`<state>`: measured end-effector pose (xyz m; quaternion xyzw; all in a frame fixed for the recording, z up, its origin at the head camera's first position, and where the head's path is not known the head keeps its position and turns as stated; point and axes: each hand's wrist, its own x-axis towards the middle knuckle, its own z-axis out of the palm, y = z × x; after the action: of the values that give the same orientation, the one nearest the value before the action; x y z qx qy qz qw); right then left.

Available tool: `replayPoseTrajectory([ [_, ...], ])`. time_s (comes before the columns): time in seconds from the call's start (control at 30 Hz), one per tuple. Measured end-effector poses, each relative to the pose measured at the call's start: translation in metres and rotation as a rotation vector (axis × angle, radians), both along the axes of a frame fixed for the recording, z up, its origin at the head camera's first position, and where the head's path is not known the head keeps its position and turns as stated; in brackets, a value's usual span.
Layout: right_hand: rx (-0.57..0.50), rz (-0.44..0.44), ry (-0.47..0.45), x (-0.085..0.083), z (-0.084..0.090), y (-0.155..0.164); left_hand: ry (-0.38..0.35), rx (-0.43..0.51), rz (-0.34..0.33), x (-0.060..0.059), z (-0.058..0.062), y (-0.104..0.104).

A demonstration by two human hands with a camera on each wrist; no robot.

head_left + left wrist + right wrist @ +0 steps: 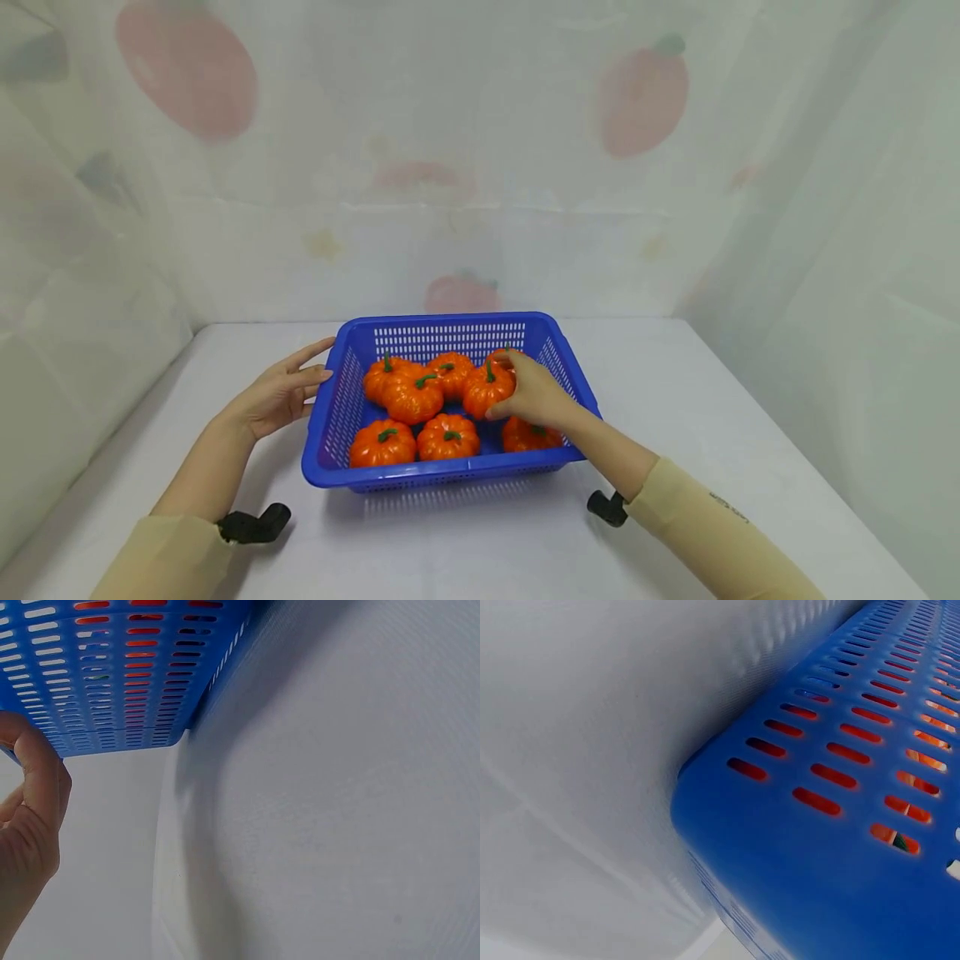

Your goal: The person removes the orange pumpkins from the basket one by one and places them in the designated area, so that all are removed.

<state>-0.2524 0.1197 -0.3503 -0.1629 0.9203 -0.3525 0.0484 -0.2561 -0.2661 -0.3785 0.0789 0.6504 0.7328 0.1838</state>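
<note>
White table, sheer fruit-print curtain behind.

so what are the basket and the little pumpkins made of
The basket looks like moulded blue plastic: smooth, slightly glossy walls pierced with even rows of slots. The pumpkins seem to be glossy artificial ones, likely plastic or foam, given their uniform orange sheen and identical green stems; the right hand grips one.

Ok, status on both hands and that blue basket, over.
Left hand open, steadying blue basket. Right hand inside, gripping toy pumpkin. Other pumpkins crowd around it.
</note>
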Motion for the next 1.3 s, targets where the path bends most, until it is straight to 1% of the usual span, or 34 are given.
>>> replayPoseTrajectory([
  [0.13,-0.035,-0.025,-0.002,-0.001,0.004,0.002,0.006,-0.004,-0.005,-0.001,0.0,0.0],
  [0.33,-0.033,-0.061,0.021,-0.004,0.01,0.007,0.022,-0.022,-0.021,-0.002,0.0,-0.002],
  [0.47,-0.043,-0.086,0.023,-0.006,0.018,0.012,0.029,-0.044,-0.015,0.0,0.001,-0.002],
  [0.57,-0.061,-0.092,0.046,-0.007,0.025,0.018,0.03,-0.048,-0.009,0.001,0.002,-0.002],
  [0.87,-0.135,-0.132,0.089,-0.013,0.04,0.037,0.044,-0.057,-0.017,-0.002,-0.002,-0.002],
  [1.0,-0.164,-0.164,0.126,-0.019,0.043,0.049,0.049,-0.06,-0.017,-0.003,-0.002,-0.001],
  [1.13,-0.182,-0.209,0.169,-0.029,0.047,0.062,0.058,-0.058,-0.025,-0.003,-0.001,-0.002],
  [1.3,-0.193,-0.281,0.195,-0.039,0.05,0.077,0.06,-0.058,-0.027,-0.003,-0.001,-0.002],
])
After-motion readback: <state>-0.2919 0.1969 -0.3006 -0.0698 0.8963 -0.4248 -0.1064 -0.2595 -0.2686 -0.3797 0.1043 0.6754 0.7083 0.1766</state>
